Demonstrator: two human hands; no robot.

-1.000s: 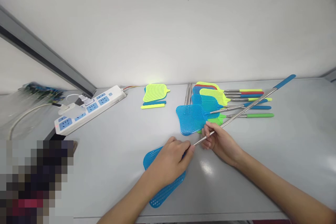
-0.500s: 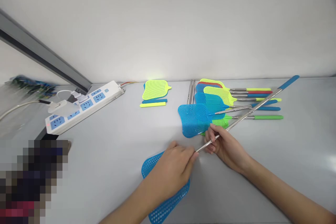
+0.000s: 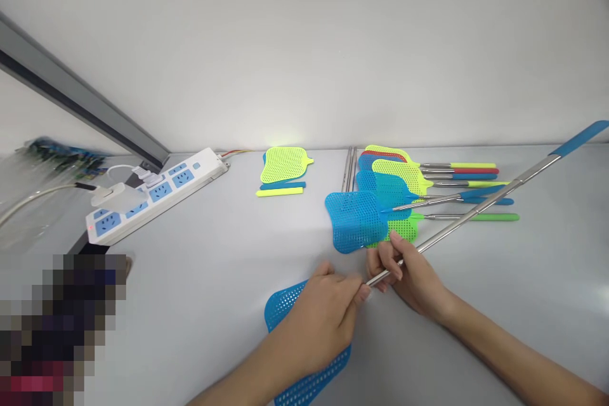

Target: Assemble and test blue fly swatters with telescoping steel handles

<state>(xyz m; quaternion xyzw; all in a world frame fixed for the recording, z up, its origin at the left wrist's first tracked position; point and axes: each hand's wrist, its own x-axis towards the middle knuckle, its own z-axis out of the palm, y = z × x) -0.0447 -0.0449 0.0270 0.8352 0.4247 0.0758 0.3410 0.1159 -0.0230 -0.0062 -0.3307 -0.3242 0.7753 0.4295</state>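
A blue fly swatter (image 3: 311,387) with an extended telescopic metal rod and blue grip slants up to the right across the view. My left hand (image 3: 328,320) is closed round the neck of the swatter, over its perforated head, and hides that joint. Just to the right, my right hand (image 3: 399,269) has its fingers curled round the lower part of the rod. Beyond the hands lies a pile of swatters, with a blue swatter (image 3: 356,222) on top and a green swatter (image 3: 495,217) nearest. The held rod passes over their handles.
A yellow swatter head (image 3: 285,165) lies by the wall over a blue one, beside a blue grip and a yellow grip (image 3: 280,191). Bare metal rods (image 3: 349,168) lie left of the pile. A power strip (image 3: 157,196) with plugs and a plastic bag (image 3: 42,196) are at left.
The rod's grip end has moved farther right and up, and the rod reaches out longer. Both hands have shifted slightly right and down, still holding the swatter; the whole view has shifted a little.
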